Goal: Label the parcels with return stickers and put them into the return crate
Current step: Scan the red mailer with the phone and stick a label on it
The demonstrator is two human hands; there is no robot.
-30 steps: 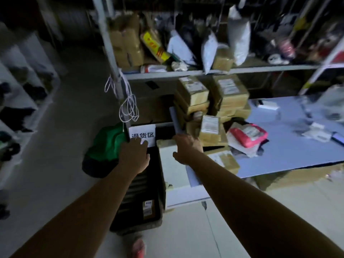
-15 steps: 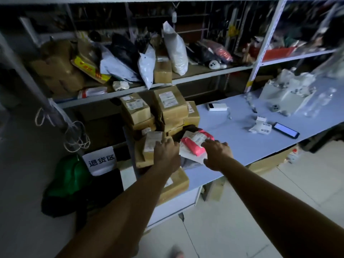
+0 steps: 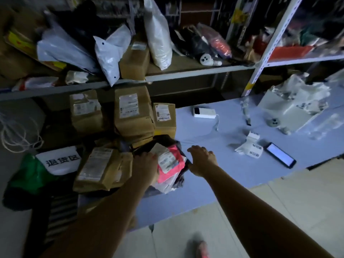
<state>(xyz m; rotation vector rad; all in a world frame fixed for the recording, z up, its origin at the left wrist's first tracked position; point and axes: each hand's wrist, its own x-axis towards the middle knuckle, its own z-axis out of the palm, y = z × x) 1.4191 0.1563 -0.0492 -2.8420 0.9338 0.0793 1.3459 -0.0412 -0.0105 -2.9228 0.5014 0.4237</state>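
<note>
Head view: left hand (image 3: 147,163), fingers slack, seemingly touches pink parcel (image 3: 173,162); right hand (image 3: 202,158) spread beside it.

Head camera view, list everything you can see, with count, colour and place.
cardboard parcels: at least four, brown, stacked at the table's left end
pink mailer: one, pink with white label, between the hands
sticker strip: one, white, on the table right of the hands
phone: one, black, screen lit, near the table's front edge
small device: one, white, at the table's back
table: one, pale blue
poly bags: at least three, white or grey, on the shelf above
sign: one, white with black characters, left of the parcels
green bag: one, beside the sign
left hand: touches the mailer's left edge
right hand: fingers straight, at the mailer's right
</note>
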